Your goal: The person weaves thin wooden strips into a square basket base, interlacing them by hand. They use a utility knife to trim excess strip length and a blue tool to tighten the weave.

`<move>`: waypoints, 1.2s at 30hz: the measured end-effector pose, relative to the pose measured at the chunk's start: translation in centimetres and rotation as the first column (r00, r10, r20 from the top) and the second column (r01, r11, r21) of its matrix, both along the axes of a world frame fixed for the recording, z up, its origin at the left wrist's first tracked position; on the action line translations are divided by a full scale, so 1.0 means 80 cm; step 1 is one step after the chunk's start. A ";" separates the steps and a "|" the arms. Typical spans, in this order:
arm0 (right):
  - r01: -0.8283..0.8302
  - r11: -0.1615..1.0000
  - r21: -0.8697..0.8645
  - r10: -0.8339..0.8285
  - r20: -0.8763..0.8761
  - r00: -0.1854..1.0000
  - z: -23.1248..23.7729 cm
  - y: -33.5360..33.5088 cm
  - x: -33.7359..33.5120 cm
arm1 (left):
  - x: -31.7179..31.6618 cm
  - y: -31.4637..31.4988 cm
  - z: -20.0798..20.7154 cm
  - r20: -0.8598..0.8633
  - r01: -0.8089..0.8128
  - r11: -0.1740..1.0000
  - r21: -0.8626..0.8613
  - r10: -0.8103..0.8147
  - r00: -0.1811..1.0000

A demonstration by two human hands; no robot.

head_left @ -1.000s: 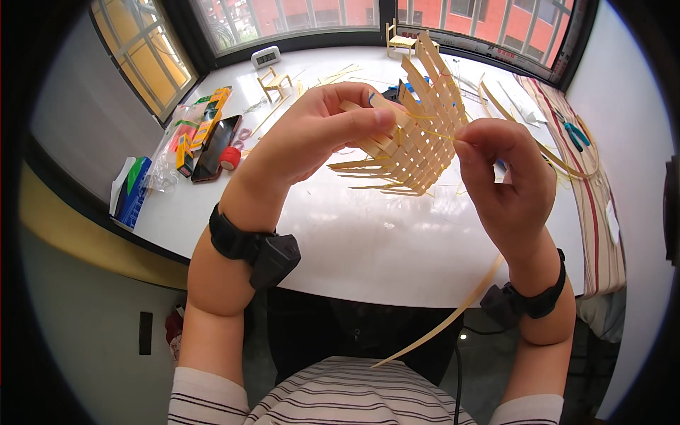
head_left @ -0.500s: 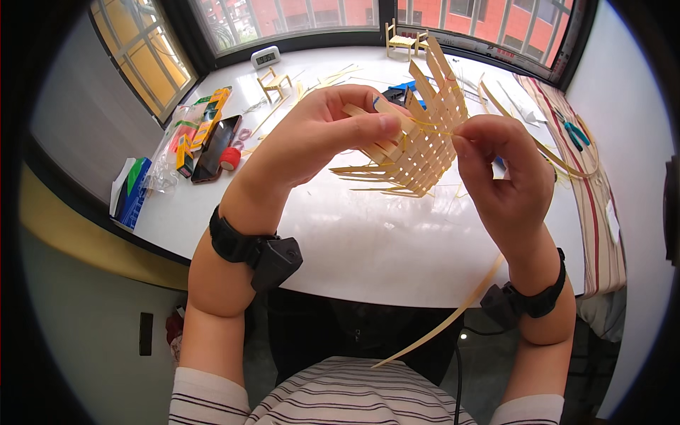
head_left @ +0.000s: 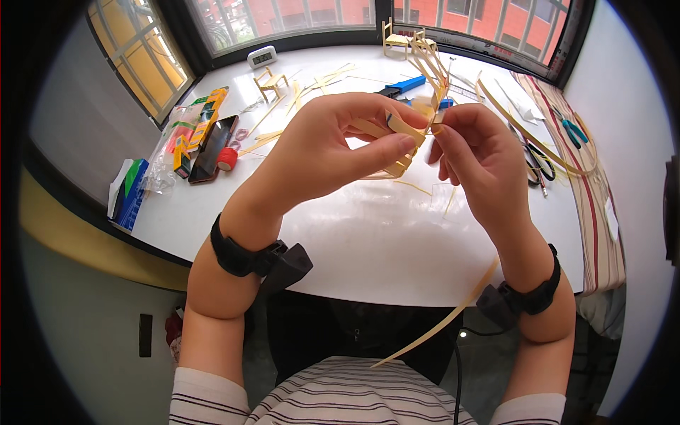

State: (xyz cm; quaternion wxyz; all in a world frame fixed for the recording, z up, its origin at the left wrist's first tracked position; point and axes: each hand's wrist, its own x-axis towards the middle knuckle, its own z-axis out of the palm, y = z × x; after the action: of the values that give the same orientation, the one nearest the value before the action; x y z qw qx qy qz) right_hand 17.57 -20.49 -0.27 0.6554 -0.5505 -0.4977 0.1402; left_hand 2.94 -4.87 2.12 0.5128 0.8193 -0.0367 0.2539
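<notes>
Above the table, a woven bamboo piece (head_left: 401, 168) with loose strip ends (head_left: 437, 76) fanning out at its far side is turned nearly edge-on, so most of its weave is hidden. My left hand (head_left: 333, 145) is closed on its left side, thumb in front and fingers behind. A strip with a blue mark shows near that thumb. My right hand (head_left: 482, 159) pinches at the near right edge of the weave, seemingly on a thin bamboo strip; its fingertips almost meet the left hand's. Both wrists wear black straps with small boxes.
Small bamboo chairs (head_left: 270, 83) and a white digital clock (head_left: 262, 57) stand toward the windows. Left lie a phone (head_left: 213, 150), red tape roll (head_left: 227, 159) and yellow boxes. Right are teal-handled pliers (head_left: 575, 133), scissors (head_left: 542, 163) and a striped cloth. A long strip (head_left: 443, 327) overhangs the near edge.
The woven piece has turned from showing its flat weave to nearly edge-on. My right hand has moved left, closer to my left hand, uncovering the scissors.
</notes>
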 end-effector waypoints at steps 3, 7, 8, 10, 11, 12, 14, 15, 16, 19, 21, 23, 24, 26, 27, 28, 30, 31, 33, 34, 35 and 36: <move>-0.074 0.992 -0.099 0.061 -0.130 0.990 -0.002 0.003 0.008 | 0.007 0.002 -0.011 0.166 -0.146 0.919 0.367 0.089 0.982; -0.143 0.970 -0.196 0.110 -0.173 0.979 -0.010 0.007 0.020 | 0.008 -0.003 -0.018 0.287 -0.349 0.738 0.578 0.216 0.933; -0.181 0.968 -0.171 0.144 -0.208 0.967 -0.010 0.006 0.019 | 0.008 -0.003 -0.018 0.312 -0.377 0.704 0.603 0.226 0.923; -0.260 0.959 -0.114 0.221 -0.273 0.936 -0.009 0.005 0.015 | 0.008 -0.002 -0.016 0.371 -0.432 0.643 0.632 0.238 0.898; -0.279 0.958 -0.071 0.251 -0.271 0.929 -0.008 0.006 0.011 | 0.008 -0.001 -0.015 0.403 -0.458 0.620 0.637 0.238 0.884; -0.298 0.954 -0.026 0.280 -0.268 0.922 -0.008 0.006 0.004 | 0.008 -0.001 -0.014 0.435 -0.482 0.596 0.642 0.235 0.869; -0.314 0.949 -0.025 0.296 -0.265 0.918 -0.006 0.007 0.002 | 0.004 -0.005 -0.012 0.408 -0.481 0.534 0.696 0.257 0.876; -0.307 0.949 -0.070 0.279 -0.266 0.923 -0.005 0.005 0.006 | 0.002 -0.007 -0.012 0.395 -0.477 0.505 0.720 0.267 0.879; -0.300 0.947 -0.116 0.262 -0.267 0.928 -0.004 0.003 0.009 | 0.003 -0.009 -0.012 0.394 -0.467 0.499 0.730 0.251 0.884; -0.224 0.965 -0.134 0.171 -0.324 0.931 -0.012 0.004 0.016 | 0.005 -0.010 -0.013 0.384 -0.428 0.534 0.729 0.198 0.902; -0.193 0.974 -0.117 0.140 -0.362 0.922 -0.013 0.007 0.019 | 0.003 -0.006 -0.013 0.373 -0.385 0.621 0.682 0.157 0.914; -0.171 0.980 -0.105 0.119 -0.381 0.917 -0.013 0.009 0.021 | 0.003 0.004 -0.013 0.334 -0.343 0.706 0.619 0.159 0.929; -0.164 0.981 -0.103 0.113 -0.381 0.918 -0.014 0.010 0.022 | 0.004 0.007 -0.014 0.315 -0.322 0.746 0.583 0.158 0.936; -0.168 0.980 -0.108 0.115 -0.379 0.918 -0.014 0.009 0.023 | 0.006 0.004 -0.013 0.309 -0.386 0.770 0.508 0.256 0.916; -0.180 0.977 -0.113 0.125 -0.379 0.917 -0.012 0.008 0.022 | 0.007 0.006 -0.015 0.322 -0.422 0.762 0.492 0.291 0.901; -0.193 0.974 -0.118 0.135 -0.379 0.915 -0.011 0.007 0.021 | 0.009 0.008 -0.016 0.334 -0.457 0.752 0.475 0.326 0.884; -0.222 0.971 -0.092 0.173 -0.374 0.911 -0.010 0.008 0.019 | 0.010 0.009 -0.017 0.348 -0.467 0.724 0.507 0.324 0.880; -0.236 0.968 -0.080 0.191 -0.371 0.909 -0.010 0.008 0.019 | 0.010 0.010 -0.018 0.346 -0.461 0.721 0.518 0.317 0.883; -0.233 0.967 -0.104 0.180 -0.370 0.911 -0.013 0.010 0.020 | 0.010 0.009 -0.018 0.346 -0.461 0.703 0.542 0.313 0.884; -0.232 0.966 -0.117 0.174 -0.370 0.913 -0.014 0.011 0.020 | 0.010 0.007 -0.017 0.349 -0.468 0.688 0.555 0.318 0.882; -0.239 0.963 -0.127 0.179 -0.363 0.914 -0.015 0.010 0.018 | 0.010 0.006 -0.017 0.351 -0.474 0.674 0.567 0.323 0.879; -0.250 0.958 -0.138 0.187 -0.360 0.914 -0.015 0.010 0.015 | 0.009 0.007 -0.018 0.358 -0.484 0.645 0.591 0.328 0.874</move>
State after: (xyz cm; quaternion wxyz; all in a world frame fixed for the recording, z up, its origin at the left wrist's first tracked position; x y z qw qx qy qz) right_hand 18.73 -19.68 -1.48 0.6594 -0.5156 -0.4195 0.3511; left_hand 3.66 -4.27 0.67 0.1090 0.9004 0.0050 0.4210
